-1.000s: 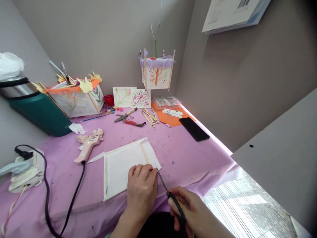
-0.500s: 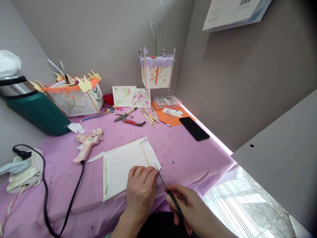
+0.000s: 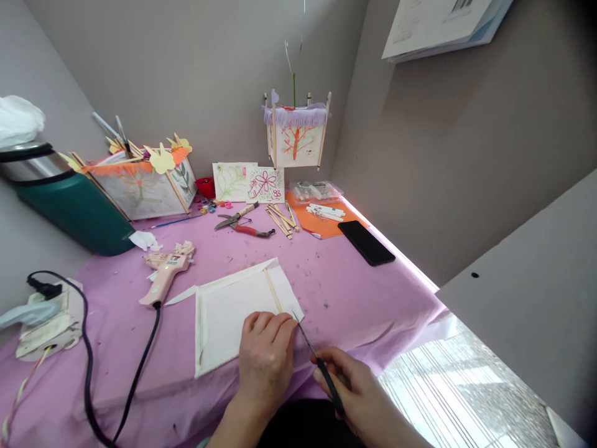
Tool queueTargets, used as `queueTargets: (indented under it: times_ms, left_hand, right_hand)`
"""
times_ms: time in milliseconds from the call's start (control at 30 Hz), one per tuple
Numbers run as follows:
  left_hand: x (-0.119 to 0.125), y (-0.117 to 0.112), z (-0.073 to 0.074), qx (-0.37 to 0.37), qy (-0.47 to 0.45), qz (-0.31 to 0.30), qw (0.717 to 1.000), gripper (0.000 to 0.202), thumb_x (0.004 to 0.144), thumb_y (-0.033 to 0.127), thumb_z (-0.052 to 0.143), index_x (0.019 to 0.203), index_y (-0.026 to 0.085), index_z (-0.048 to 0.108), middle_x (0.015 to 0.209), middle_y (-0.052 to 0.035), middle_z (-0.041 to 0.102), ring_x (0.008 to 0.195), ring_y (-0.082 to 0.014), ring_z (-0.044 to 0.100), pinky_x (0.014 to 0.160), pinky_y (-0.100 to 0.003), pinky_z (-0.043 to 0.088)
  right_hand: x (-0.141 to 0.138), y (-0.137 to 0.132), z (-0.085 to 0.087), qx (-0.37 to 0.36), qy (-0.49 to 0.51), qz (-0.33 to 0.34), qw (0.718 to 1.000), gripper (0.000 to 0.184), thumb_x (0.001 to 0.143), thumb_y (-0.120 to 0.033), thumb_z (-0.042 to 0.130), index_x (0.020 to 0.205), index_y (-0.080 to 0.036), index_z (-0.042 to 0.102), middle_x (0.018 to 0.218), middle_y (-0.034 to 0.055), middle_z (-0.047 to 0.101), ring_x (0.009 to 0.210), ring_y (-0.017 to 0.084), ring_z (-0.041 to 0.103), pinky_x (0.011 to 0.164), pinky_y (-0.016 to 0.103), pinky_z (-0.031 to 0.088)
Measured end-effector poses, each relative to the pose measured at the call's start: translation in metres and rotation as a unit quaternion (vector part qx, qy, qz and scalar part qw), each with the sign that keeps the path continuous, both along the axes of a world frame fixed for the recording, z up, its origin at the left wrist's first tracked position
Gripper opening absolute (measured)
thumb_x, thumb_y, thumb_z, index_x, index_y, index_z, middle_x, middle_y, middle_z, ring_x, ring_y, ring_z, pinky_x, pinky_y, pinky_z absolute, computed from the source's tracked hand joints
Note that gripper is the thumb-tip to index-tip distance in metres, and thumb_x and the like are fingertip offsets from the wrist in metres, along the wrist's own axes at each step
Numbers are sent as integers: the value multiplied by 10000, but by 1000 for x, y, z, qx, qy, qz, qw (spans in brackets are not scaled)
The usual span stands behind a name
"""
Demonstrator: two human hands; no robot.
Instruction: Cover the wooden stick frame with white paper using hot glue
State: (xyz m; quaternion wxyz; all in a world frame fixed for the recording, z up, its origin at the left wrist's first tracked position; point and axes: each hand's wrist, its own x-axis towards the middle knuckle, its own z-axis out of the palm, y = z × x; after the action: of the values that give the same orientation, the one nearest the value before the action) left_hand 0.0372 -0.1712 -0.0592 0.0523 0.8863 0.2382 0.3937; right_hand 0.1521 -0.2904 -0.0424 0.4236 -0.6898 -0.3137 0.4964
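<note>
A white sheet of paper (image 3: 224, 320) lies near the table's front edge, with thin wooden sticks along its sides. One pale stick (image 3: 272, 290) runs across it, left of the right-hand strip of paper. My left hand (image 3: 267, 348) is closed at the sheet's near right corner, its fingers curled over the paper and the lower end of that stick. In my right hand (image 3: 347, 386) is a pair of scissors (image 3: 330, 386) with black handles. Their blades point up and left at the paper's right corner, beside my left fingertips. What the left fingertips pinch underneath is hidden.
Left of the paper rests a pink glue gun (image 3: 165, 279), its black cord trailing to the front. Pruning shears (image 3: 245, 225), short sticks (image 3: 281, 219) and a black phone (image 3: 366, 242) lie farther back. A green bottle (image 3: 74, 208) and a paper lantern box (image 3: 140, 190) stand left.
My right hand has shifted slightly, with its lower fingers now less visible below the scissor handles. The left hand and the paper stay in place.
</note>
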Motion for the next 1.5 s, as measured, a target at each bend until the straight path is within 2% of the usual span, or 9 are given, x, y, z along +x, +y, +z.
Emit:
queueTargets:
  times_ms: [167, 300, 400, 633, 833, 1133, 1500]
  left_hand:
    - [-1, 0, 0, 3, -1, 1, 1000, 133, 850, 74, 531, 884, 174, 611, 873, -24, 693, 760, -174, 532, 755, -366, 383]
    - [-1, 1, -1, 7, -2, 5, 1000, 143, 855, 77, 519, 892, 173, 618, 882, -31, 695, 764, -172, 533, 764, -366, 385]
    - [-2, 0, -1, 9, -9, 7, 1000, 148, 855, 77, 518, 896, 175, 621, 884, -34, 696, 762, -169, 538, 762, -364, 390]
    - [-3, -3, 0, 6, -27, -1, 1000, 164, 837, 47, 533, 908, 171, 613, 883, -31, 697, 772, -169, 549, 759, -358, 402]
    - [-4, -6, 1, 6, -25, -4, 1000, 156, 838, 44, 532, 905, 166, 604, 872, -35, 687, 775, -174, 542, 748, -351, 403]
    - [-5, -7, 1, -5, -30, -8, 999, 141, 847, 57, 523, 900, 163, 600, 862, -34, 679, 764, -172, 527, 740, -349, 397]
    - [-5, -6, -1, -7, -24, -6, 1000, 140, 847, 62, 517, 884, 168, 600, 850, -28, 676, 757, -170, 529, 737, -350, 397]
  right_hand:
    - [1, -2, -1, 36, -41, 8, 998, 181, 807, -344, 572, 870, -178, 606, 675, -27, 506, 645, 116, 472, 592, 228, 387]
    - [-1, -1, 11, -33, 17, 23, 999, 188, 833, -363, 535, 910, -193, 562, 634, -49, 496, 488, 78, 426, 467, 201, 342]
    - [-1, -1, 18, -57, 49, 39, 996, 190, 855, -381, 514, 843, -193, 531, 580, -63, 482, 398, 44, 362, 397, 181, 272]
    - [2, 2, 8, -39, 59, 58, 996, 303, 875, -479, 478, 870, -179, 517, 524, -71, 491, 335, 34, 304, 332, 170, 212]
    - [-3, 11, 6, -32, 63, 34, 997, 386, 851, -516, 516, 1000, -160, 538, 522, -67, 493, 360, 53, 348, 342, 174, 250]
    - [-7, 16, 18, -49, 41, 12, 998, 326, 819, -466, 581, 969, -177, 577, 535, -71, 476, 376, 51, 362, 372, 192, 263]
    - [-10, 13, 4, -40, 29, -7, 999, 318, 799, -462, 599, 976, -198, 581, 518, -77, 446, 403, 67, 402, 376, 184, 297]
